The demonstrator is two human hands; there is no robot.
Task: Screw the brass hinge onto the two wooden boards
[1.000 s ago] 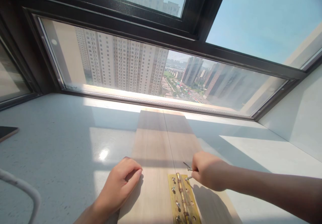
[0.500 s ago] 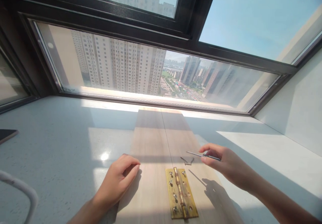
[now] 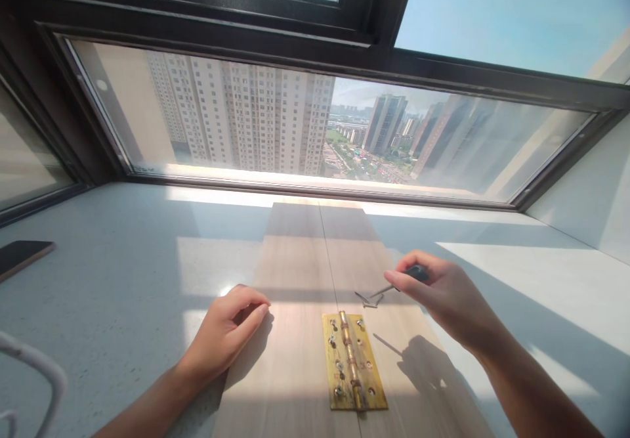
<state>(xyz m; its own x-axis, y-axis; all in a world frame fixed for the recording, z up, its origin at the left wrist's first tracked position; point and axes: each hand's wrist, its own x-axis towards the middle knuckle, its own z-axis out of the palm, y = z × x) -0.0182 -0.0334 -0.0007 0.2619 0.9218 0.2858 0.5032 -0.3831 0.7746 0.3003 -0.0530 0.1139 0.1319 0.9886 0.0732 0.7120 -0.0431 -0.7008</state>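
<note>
Two light wooden boards lie side by side on a pale sill, joined near me by a brass hinge with several screws in it. My left hand rests on the left board's edge with its fingers curled, holding nothing. My right hand is raised over the right board and pinches a small screwdriver whose thin shaft points left and down. Two loose screws lie on the board just beyond the hinge, under the shaft's tip.
A dark phone lies at the left edge of the stone sill. A white curved cable or handle shows at the lower left. The dark window frame runs along the far side; a white wall closes the right.
My right hand lifted away from the hinge, left the two screws on the board, and turned the screwdriver so its tip now points down toward them. My left hand stayed put.
</note>
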